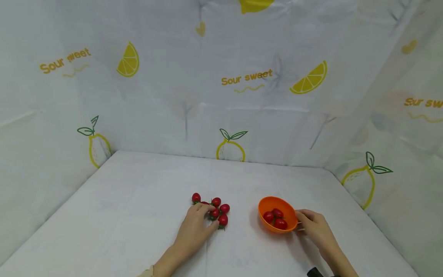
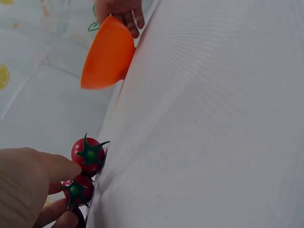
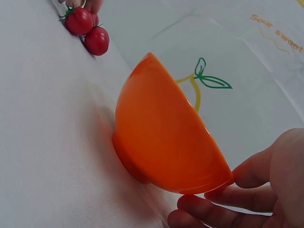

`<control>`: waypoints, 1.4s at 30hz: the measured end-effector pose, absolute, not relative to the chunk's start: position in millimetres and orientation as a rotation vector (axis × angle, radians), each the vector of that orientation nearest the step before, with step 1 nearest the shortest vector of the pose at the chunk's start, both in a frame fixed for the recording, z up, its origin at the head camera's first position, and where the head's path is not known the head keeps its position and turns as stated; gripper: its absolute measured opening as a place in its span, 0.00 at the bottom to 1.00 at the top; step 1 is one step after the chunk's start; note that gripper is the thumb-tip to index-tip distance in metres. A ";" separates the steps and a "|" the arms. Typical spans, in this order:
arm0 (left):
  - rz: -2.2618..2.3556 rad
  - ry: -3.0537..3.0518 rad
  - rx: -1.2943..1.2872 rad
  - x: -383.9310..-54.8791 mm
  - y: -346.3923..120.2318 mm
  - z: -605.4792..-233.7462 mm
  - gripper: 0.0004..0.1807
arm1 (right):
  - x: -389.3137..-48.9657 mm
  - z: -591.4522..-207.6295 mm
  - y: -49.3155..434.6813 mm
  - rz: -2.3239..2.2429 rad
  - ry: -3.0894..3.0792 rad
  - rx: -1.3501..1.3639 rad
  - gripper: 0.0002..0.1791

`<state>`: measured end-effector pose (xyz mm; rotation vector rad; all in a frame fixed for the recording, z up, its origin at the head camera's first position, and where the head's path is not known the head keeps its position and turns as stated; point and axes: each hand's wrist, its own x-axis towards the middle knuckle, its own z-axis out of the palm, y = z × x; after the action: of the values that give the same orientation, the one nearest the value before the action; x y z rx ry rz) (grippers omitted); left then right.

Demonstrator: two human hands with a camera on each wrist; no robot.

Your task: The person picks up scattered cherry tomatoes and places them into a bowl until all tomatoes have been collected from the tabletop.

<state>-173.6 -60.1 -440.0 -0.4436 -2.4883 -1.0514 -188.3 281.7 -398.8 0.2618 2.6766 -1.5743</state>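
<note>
- At the bottom edge, a beige sleeve point(image 1: 148, 272) ends at the left wrist, and part of a black object point(image 1: 315, 272) shows beside the right forearm.
- The left hand point(image 1: 194, 226) reaches over a loose cluster of red tomatoes point(image 1: 223, 220). A gap stands between thumb and forefinger, with one tomato between them; the thumb is up against the nearest tomato. I cannot tell whether the fingers grip any of them.
- The right hand point(image 1: 313, 224) holds the orange bowl point(image 1: 262, 221) at the side of its rim, thumb at the edge and fingers beneath, in a narrow pinch.
- The bowl stands with its opening upward, to the right of the cluster and apart from it. Three more red tomatoes point(image 1: 280, 224) lie inside.
- Six tomatoes show in the cluster, one partly hidden behind the left hand's fingers; green calyxes show on several.
- Under everything lies a white tablecloth point(image 1: 155, 184).
- Behind rises a pale backdrop point(image 1: 166, 100) printed with lemons, yellow slices and the words "Sour sweet".
</note>
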 end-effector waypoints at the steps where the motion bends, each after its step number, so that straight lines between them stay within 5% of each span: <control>1: -1.050 -2.488 -0.444 -173.6 -59.9 -440.3 0.16 | -188.3 -398.5 281.8 -1.571 2.679 0.262 0.22; 42: -1.108 -2.527 -0.378 -175.8 -59.5 -444.1 0.15 | -187.4 -399.1 279.7 -1.566 2.678 0.276 0.22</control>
<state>-175.8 -59.5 -444.1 -0.3784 -2.5266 -1.1078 -187.4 279.7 -399.1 0.2762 2.6780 -1.5664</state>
